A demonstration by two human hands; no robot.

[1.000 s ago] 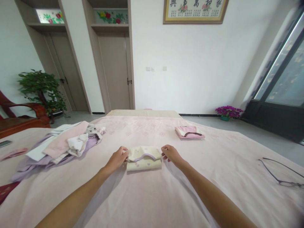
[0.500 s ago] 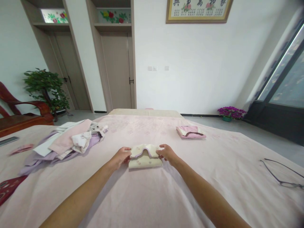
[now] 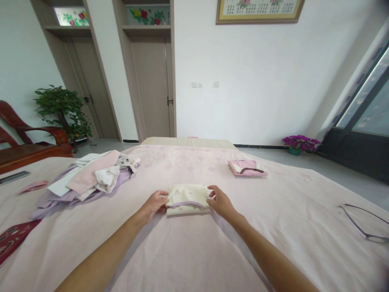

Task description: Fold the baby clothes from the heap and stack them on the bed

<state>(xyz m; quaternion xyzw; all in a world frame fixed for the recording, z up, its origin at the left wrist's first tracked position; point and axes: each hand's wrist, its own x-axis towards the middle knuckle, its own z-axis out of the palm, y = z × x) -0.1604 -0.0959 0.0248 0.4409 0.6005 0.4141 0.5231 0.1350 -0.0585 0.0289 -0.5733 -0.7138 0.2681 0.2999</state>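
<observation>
A folded cream shirt [image 3: 187,194] with lilac neckline trim lies on the pink-covered table in front of me. Small faint prints dot its fabric, and its neckline panel lies over the lower folded layer. On its left edge, my left hand [image 3: 156,202] has thumb and fingers closed on the cloth. My right hand [image 3: 221,201] grips the opposite edge with bent fingers; its fingertips are partly hidden. Farther off to the right rests a folded pink garment [image 3: 246,168] with a dark brown trim.
A loose heap of clothes [image 3: 91,174] lies on the left of the pink table cover [image 3: 188,251]. A phone [image 3: 14,177], a small pink item [image 3: 34,186] and a dark red patterned item [image 3: 16,239] are at far left. Eyeglasses [image 3: 361,231] lie at right.
The shirt's neckline panel has come down toward me and flattened over the lower layer. My right hand has shifted slightly right, and the view has tilted a little.
</observation>
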